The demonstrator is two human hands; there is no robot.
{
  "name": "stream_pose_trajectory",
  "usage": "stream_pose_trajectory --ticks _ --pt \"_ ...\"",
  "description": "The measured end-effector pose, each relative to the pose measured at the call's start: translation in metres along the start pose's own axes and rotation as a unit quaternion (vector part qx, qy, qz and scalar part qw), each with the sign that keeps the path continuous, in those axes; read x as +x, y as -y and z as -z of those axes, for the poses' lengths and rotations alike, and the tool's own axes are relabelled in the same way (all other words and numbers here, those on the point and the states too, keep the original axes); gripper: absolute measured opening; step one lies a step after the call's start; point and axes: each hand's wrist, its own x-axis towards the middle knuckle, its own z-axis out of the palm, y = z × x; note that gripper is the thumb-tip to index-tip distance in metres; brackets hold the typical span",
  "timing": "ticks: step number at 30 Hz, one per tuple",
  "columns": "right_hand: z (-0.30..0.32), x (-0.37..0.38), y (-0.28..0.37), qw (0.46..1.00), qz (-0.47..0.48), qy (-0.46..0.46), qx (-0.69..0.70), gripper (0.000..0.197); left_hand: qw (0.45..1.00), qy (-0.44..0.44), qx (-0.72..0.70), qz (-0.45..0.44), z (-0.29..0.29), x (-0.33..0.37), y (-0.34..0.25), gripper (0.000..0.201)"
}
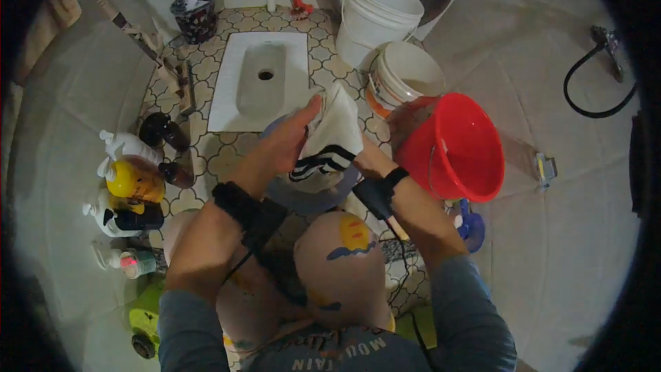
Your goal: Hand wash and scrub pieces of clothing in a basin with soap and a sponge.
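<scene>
In front of me, above a pale bluish basin (310, 196), a white sock (333, 134) with black stripes is spread upward. My left hand (297, 139) grips its left edge, thumb pointing up along the fabric. My right hand (368, 153) meets the sock from the other side; its fingers are hidden behind or inside the cloth, and I cannot tell which. The basin sits low between my knees, mostly covered by the hands and the sock.
Beyond the basin is a white squat toilet (265, 107). At right stand a red bucket (458, 148) and white buckets (375, 17). Several pump bottles (138, 178) line the left wall. A dark bin (195, 17) and a mop (141, 38) are farther back.
</scene>
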Motion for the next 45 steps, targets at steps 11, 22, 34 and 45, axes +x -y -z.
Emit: stream_pose_trajectory --ticks 11,22,34,45 --pt "0.009 -0.027 0.015 0.987 -0.148 -0.017 0.059 0.039 0.996 -0.048 -0.076 -0.001 0.005 -0.021 -0.03 0.056" --pt "0.102 -0.12 0.134 0.947 0.153 -0.278 0.058 0.029 0.966 -0.155 -0.034 -0.205 0.064 -0.019 -0.031 0.05" --pt "0.02 -0.076 0.119 0.838 0.299 -0.172 -0.422 0.063 0.991 0.058 -0.119 -0.032 0.045 -0.008 -0.036 0.053" --pt "-0.005 -0.056 0.153 0.902 0.275 -0.071 -0.326 0.039 0.944 -0.194 0.172 -0.204 0.045 -0.031 -0.046 0.037"
